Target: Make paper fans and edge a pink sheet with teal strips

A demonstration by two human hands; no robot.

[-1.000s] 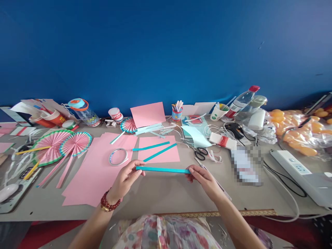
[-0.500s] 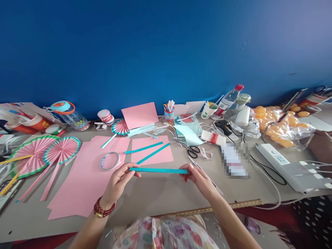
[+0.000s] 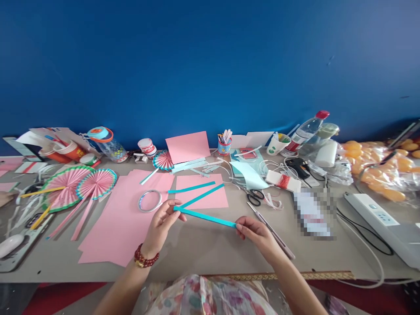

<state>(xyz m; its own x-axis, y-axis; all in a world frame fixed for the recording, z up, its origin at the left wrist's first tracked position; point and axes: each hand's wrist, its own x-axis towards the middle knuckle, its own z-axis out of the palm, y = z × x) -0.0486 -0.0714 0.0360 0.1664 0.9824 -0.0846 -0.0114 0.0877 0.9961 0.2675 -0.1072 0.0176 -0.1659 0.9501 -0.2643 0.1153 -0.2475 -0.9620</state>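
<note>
Between my two hands a narrow teal paper strip (image 3: pixel 206 217) is stretched above the desk, sloping down to the right. My left hand (image 3: pixel 164 221), with a red bead bracelet at the wrist, pinches the strip's left end. At the other end, my right hand (image 3: pixel 252 232) grips it between thumb and fingers. Two more teal strips lie just beyond, on a pink sheet (image 3: pixel 216 201). To the left of my left hand, a roll of clear tape (image 3: pixel 150 201) rests on larger pink sheets (image 3: pixel 111 227). A utility knife (image 3: pixel 272 232) lies beside my right hand.
Black-handled scissors (image 3: pixel 255 197) lie right of centre. Folded pink paper fans (image 3: pixel 96 183) rest at left. A water bottle (image 3: pixel 305 133), a pen cup (image 3: pixel 224 146) and a drinking bottle (image 3: pixel 108 146) stand by the blue wall. A power strip (image 3: pixel 382 218) and cables occupy the right.
The strip has tilted: its right end is lower, its left end slightly higher. Both hands still hold it. The view has turned a little to the left, showing another person's hand at the left edge.
</note>
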